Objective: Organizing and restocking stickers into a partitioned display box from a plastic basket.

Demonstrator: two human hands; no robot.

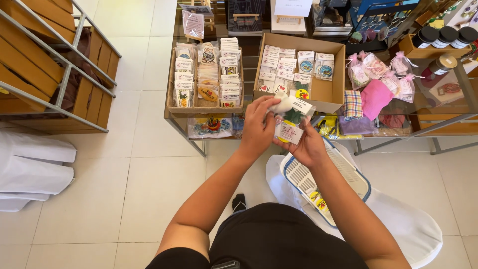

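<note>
My left hand [258, 124] and my right hand [304, 144] meet in front of a glass shelf [428, 124], both gripping small clear packets with white card labels [290, 118]. One packet holds a white shape, another something green. Just beyond the hands stands an open cardboard box [326, 92] with several similar carded packets. A second cardboard tray [172, 79] to its left is packed with rows of them. A white plastic basket with a blue rim [348, 174] hangs at my right forearm, with yellow packets inside.
Pink gauze pouches [371, 67], folded cloths [374, 97] and dark-lidded jars [445, 36] sit on the shelf at the right. A wooden slatted rack with metal bars [55, 65] stands at the left. White fabric [30, 164] lies on the tiled floor.
</note>
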